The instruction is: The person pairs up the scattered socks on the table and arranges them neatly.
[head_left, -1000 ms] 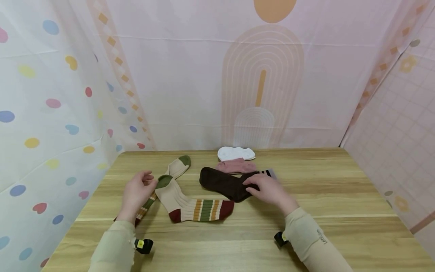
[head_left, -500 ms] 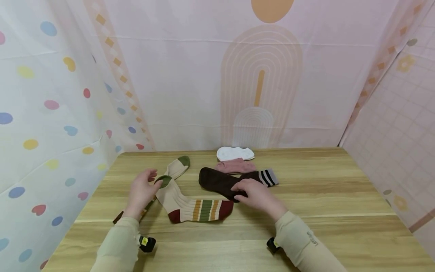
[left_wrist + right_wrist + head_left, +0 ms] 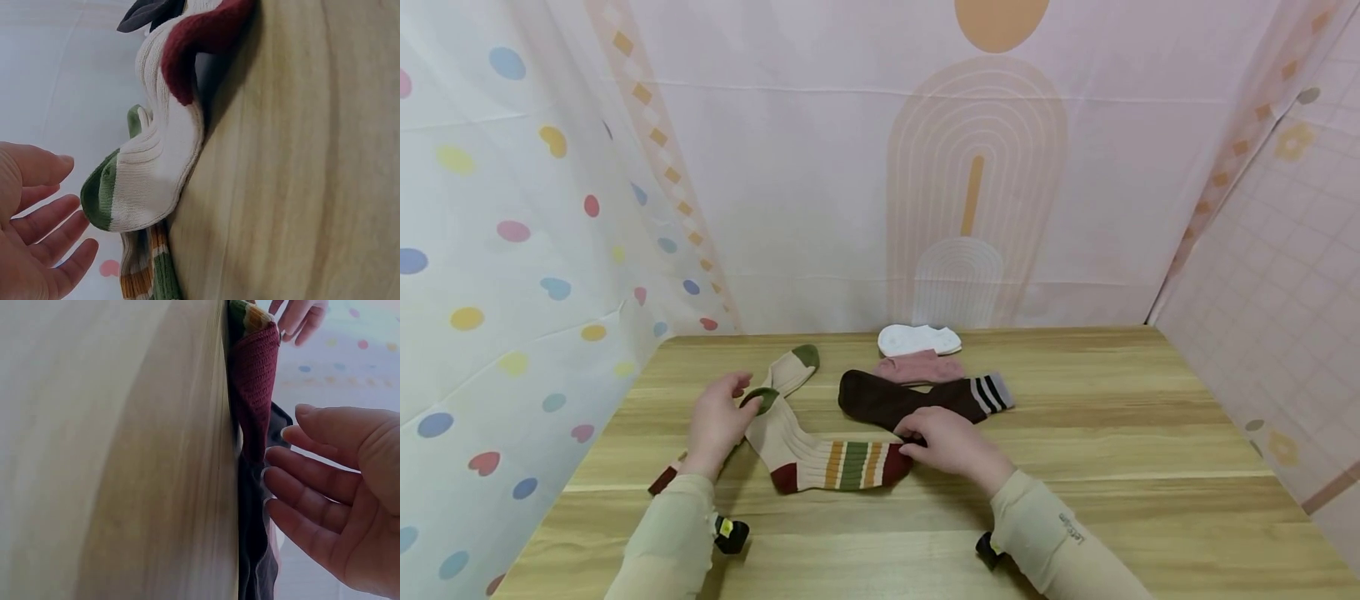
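Observation:
A cream ribbed sock (image 3: pixel 812 458) with green toe, maroon heel and striped leg lies sideways on the table. My left hand (image 3: pixel 715 425) hovers at its green toe; in the left wrist view the loosely bent fingers (image 3: pixel 53 234) stand just off the toe, with nothing between them. Over the maroon cuff (image 3: pixel 256 375) is my right hand (image 3: pixel 951 442), its fingertips right at the cuff's edge, thumb and fingers apart. A matching sock (image 3: pixel 790 371) lies beneath the first at the left, its leg partly hidden by my left hand and forearm.
Behind my right hand lies a dark brown sock (image 3: pixel 880 400) with a grey, black-striped cuff. Farther back are a pink sock (image 3: pixel 917 367) and white socks (image 3: pixel 917 339), near the table's rear edge. Patterned fabric (image 3: pixel 805 208) hangs around the wooden table (image 3: pixel 1112 417).
My right hand has moved left and nearer, from the dark brown sock to the maroon cuff. My left hand has shifted slightly right, closer to the green toe. The socks have stayed put.

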`<state>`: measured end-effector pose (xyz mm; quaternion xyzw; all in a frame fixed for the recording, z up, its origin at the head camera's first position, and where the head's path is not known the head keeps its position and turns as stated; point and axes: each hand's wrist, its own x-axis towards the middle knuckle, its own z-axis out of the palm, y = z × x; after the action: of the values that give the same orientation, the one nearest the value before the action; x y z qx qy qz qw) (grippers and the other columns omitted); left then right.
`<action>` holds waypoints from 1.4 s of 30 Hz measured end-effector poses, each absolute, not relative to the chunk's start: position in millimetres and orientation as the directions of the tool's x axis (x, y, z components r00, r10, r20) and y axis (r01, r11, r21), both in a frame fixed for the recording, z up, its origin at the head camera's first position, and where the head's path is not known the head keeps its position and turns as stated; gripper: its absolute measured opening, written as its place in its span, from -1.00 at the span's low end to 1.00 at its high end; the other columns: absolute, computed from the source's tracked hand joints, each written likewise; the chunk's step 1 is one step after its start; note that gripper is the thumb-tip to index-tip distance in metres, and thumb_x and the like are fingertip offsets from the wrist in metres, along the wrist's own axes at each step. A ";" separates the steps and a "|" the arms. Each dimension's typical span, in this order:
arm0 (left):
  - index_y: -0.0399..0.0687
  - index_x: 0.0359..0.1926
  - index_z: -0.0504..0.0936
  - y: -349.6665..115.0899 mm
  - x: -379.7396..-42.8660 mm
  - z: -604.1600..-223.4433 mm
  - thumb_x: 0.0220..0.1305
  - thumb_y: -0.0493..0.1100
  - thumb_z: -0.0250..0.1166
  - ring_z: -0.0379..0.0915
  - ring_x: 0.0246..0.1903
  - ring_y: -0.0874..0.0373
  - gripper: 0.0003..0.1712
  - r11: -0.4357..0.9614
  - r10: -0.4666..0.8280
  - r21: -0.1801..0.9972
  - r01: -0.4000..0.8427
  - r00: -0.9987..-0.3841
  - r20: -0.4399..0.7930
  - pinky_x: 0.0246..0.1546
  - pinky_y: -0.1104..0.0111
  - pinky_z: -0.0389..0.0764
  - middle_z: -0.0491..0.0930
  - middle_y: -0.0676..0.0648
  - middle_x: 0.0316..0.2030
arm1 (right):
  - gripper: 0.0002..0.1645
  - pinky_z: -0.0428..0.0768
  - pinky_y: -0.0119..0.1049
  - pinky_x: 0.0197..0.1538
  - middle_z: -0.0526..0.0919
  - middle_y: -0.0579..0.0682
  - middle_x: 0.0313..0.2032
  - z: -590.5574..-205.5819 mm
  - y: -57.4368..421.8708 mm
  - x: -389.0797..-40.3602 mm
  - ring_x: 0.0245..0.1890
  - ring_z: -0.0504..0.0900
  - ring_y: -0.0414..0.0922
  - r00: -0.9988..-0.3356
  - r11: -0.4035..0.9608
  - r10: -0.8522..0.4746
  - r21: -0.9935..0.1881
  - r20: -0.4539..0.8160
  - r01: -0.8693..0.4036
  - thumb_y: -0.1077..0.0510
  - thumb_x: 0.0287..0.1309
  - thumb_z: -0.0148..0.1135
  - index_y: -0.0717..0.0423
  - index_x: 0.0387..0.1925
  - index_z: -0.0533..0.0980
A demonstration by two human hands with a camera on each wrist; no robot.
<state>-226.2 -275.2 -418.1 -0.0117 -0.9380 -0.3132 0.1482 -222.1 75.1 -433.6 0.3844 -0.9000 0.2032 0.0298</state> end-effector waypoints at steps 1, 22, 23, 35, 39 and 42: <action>-0.44 0.20 0.48 -275.5 -226.8 -418.3 0.29 -0.29 0.29 0.45 0.05 -0.32 -0.51 0.802 -0.074 0.587 0.111 -0.957 0.281 0.05 -0.14 0.44 0.51 -0.43 0.09 | -0.79 0.58 -0.21 -0.02 0.70 -0.06 -0.19 -434.1 74.1 -222.0 -0.14 0.64 -0.12 -0.701 0.622 -0.682 -0.339 0.208 -0.706 0.12 0.21 0.38 0.10 -0.13 0.67; -0.41 0.17 0.52 -279.8 -234.9 -424.5 0.28 -0.30 0.29 0.51 -0.02 -0.33 -0.54 0.852 -0.050 0.520 0.064 -0.978 0.202 -0.02 -0.14 0.49 0.58 -0.42 -0.02 | -0.77 0.58 -0.24 -0.07 0.67 -0.11 -0.21 -433.2 60.7 -218.4 -0.16 0.62 -0.14 -0.729 0.695 -0.676 -0.231 0.111 -0.680 0.04 0.20 0.40 0.00 -0.13 0.68; -0.40 0.17 0.52 -280.0 -234.7 -424.9 0.28 -0.31 0.28 0.52 -0.03 -0.32 -0.55 0.854 -0.048 0.516 0.064 -0.978 0.201 -0.04 -0.13 0.50 0.59 -0.42 -0.03 | -0.78 0.59 -0.24 -0.07 0.66 -0.11 -0.22 -433.4 60.1 -218.2 -0.15 0.62 -0.14 -0.732 0.701 -0.673 -0.223 0.109 -0.678 0.04 0.19 0.40 -0.01 -0.13 0.68; -0.32 -0.06 0.68 -282.9 -235.0 -430.6 0.22 -0.35 0.27 0.57 -0.13 -0.24 -0.73 0.873 -0.049 0.483 0.064 -0.975 0.217 -0.12 -0.08 0.53 0.66 -0.32 -0.15 | -0.76 0.57 -0.30 -0.24 0.58 -0.13 -0.30 -433.5 54.2 -212.6 -0.26 0.57 -0.17 -0.750 0.734 -0.658 -0.170 0.061 -0.658 0.06 0.09 0.49 -0.05 -0.18 0.67; -0.29 -0.09 0.70 -283.4 -234.0 -431.8 0.21 -0.36 0.27 0.57 -0.14 -0.23 -0.76 0.871 -0.055 0.487 0.062 -0.974 0.221 -0.12 -0.07 0.53 0.66 -0.30 -0.17 | -0.76 0.56 -0.31 -0.26 0.56 -0.13 -0.35 -433.5 53.9 -211.5 -0.30 0.56 -0.17 -0.749 0.735 -0.660 -0.159 0.053 -0.659 0.07 0.08 0.50 -0.01 -0.21 0.65; -0.30 -0.08 0.70 -283.7 -232.8 -431.6 0.22 -0.37 0.25 0.56 -0.13 -0.23 -0.76 0.865 -0.056 0.497 0.060 -0.975 0.216 -0.11 -0.07 0.53 0.66 -0.30 -0.15 | -0.75 0.56 -0.31 -0.24 0.57 -0.12 -0.35 -433.6 54.0 -211.4 -0.31 0.57 -0.17 -0.746 0.733 -0.664 -0.160 0.043 -0.661 0.07 0.08 0.49 0.01 -0.21 0.63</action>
<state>-232.8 -283.7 -431.6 -0.0009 -0.9592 -0.2594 0.1122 -211.4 54.0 -433.6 0.3560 -0.9308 0.0828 -0.0086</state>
